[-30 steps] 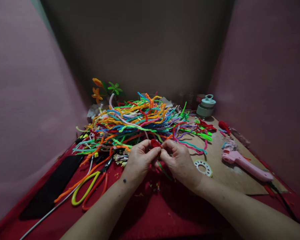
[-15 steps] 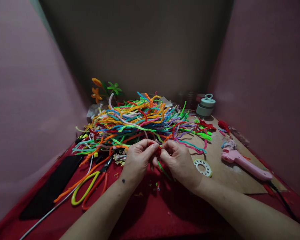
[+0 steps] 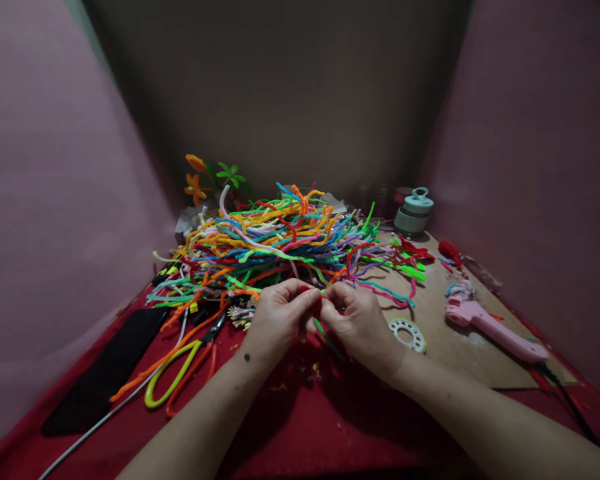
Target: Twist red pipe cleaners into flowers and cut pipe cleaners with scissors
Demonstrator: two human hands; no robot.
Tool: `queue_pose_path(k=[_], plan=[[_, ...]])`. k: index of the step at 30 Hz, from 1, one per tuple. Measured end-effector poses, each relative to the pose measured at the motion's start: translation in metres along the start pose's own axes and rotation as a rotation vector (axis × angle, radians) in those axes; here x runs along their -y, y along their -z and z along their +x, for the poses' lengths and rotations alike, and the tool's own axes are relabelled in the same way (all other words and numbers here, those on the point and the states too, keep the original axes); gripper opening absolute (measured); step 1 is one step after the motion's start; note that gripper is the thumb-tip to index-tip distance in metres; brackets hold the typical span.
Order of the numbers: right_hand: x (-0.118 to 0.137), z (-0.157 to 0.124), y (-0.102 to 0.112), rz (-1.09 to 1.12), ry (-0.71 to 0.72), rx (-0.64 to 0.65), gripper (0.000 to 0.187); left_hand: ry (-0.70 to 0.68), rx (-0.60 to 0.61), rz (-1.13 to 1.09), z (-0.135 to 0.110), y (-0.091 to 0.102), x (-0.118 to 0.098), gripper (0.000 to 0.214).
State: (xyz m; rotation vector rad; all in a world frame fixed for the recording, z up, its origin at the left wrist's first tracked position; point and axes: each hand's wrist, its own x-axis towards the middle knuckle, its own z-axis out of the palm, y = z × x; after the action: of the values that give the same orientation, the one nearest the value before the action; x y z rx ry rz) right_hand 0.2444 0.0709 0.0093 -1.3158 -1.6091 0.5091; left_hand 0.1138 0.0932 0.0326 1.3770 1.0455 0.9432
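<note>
My left hand (image 3: 279, 317) and my right hand (image 3: 359, 321) meet fingertip to fingertip over the red cloth (image 3: 300, 427), both pinched on a small red pipe-cleaner piece (image 3: 318, 305) that is mostly hidden between the fingers. A green stem (image 3: 325, 337) hangs down from it under my right hand. Just behind the hands lies a big heap of coloured pipe cleaners (image 3: 275, 243).
Scissors with yellow and orange handles (image 3: 183, 367) and a black flat object (image 3: 105, 370) lie at the left. On a brown board (image 3: 460, 333) at the right are a pink glue gun (image 3: 495, 327), a white ring (image 3: 407, 333) and a grey-green spool (image 3: 414, 212). Orange pipe-cleaner flowers (image 3: 196, 180) stand at the back.
The red piece showed above the fingertips a second ago; now the fingers have closed over it and it sits lower, mostly hidden. The hands have barely shifted.
</note>
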Motion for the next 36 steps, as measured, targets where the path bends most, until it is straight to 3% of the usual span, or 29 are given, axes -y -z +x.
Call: queue_pose_path(k=[4,8,13,17,20,25,31,36], plan=[[0.001,-0.003,-0.001,-0.022,-0.024,-0.002,0.017,-0.021,-0.011,0.011,-0.002,-0.002,-0.001,0.016],[0.000,0.000,0.000,0.094,-0.024,0.044,0.016,-0.010,0.002,0.010,0.000,0.002,-0.001,0.019],[-0.002,0.009,0.002,0.452,-0.266,0.283,0.013,0.053,0.021,0.018,0.003,0.009,-0.007,0.020],[-0.003,0.012,0.005,0.599,-0.320,0.458,0.019,0.098,0.056,-0.022,0.003,0.008,-0.013,0.021],[-0.004,0.011,0.006,0.660,-0.315,0.464,0.020,0.090,0.023,-0.061,0.003,0.007,-0.015,0.020],[0.000,0.008,0.006,0.702,-0.360,0.468,0.021,0.118,0.073,0.014,0.003,0.010,-0.013,0.020],[0.003,0.007,0.001,0.735,-0.464,0.407,0.020,-0.075,-0.135,0.278,0.001,0.004,-0.007,0.018],[0.007,0.005,0.002,0.736,-0.480,0.427,0.023,0.028,-0.080,0.111,0.004,0.008,-0.011,0.024]])
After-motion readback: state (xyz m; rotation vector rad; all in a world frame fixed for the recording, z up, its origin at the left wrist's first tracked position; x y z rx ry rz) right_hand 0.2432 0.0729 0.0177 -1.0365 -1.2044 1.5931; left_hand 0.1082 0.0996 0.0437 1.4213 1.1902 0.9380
